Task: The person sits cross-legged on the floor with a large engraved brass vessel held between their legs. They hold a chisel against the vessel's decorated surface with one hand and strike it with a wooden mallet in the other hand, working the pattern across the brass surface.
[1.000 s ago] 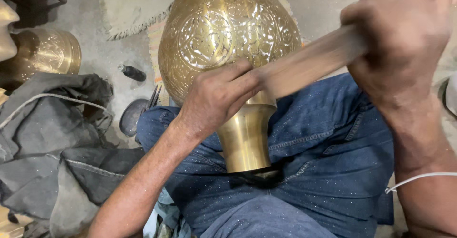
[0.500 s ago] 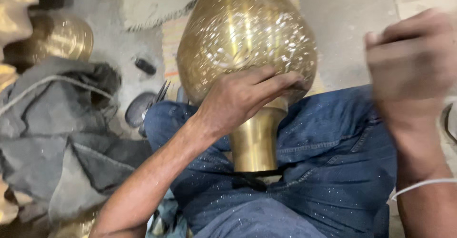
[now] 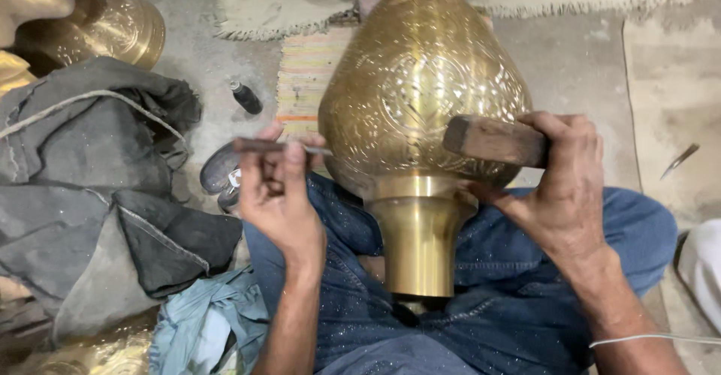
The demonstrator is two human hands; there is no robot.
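The left hand (image 3: 278, 195) pinches a thin chisel (image 3: 282, 147), the right hand (image 3: 559, 187) grips a wooden mallet (image 3: 492, 140); between them stands an engraved brass vase (image 3: 420, 97), grey cloth (image 3: 90, 187) left of it

The brass vase (image 3: 420, 112) runs off the top edge, its tip cut away. The right hand (image 3: 559, 187) covers most of the wooden mallet (image 3: 492, 139), handle unseen. The chisel (image 3: 278, 147) tip disappears against the vase. A second brass vessel (image 3: 105, 26) is clipped top left.

Concrete floor (image 3: 203, 67), striped mat (image 3: 304, 75), grey cloth (image 3: 90, 180), sm. black bottle (image 3: 246, 98)
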